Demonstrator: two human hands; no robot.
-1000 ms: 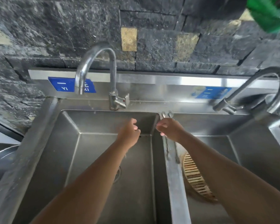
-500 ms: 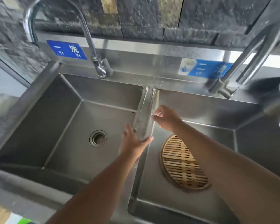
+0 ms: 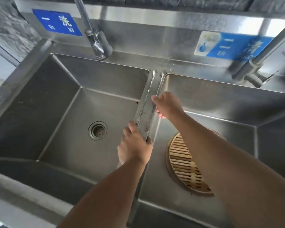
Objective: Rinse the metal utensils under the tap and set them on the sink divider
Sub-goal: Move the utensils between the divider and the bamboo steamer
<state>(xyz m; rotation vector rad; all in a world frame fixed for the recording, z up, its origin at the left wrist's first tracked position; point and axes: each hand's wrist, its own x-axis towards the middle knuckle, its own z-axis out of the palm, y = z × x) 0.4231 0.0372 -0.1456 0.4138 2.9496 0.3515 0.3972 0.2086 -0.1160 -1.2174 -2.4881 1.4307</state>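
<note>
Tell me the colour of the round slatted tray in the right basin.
Pale tan bamboo, head view.

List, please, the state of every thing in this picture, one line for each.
Left utensil: lying along the sink divider.
Right utensil: lying on the divider too.
Left hand: on the divider's near end.
Right hand: touching the right utensil.
Left tap: no water visible.
Left basin: empty, drain uncovered.
Bamboo mat: flat in the right basin.
</note>
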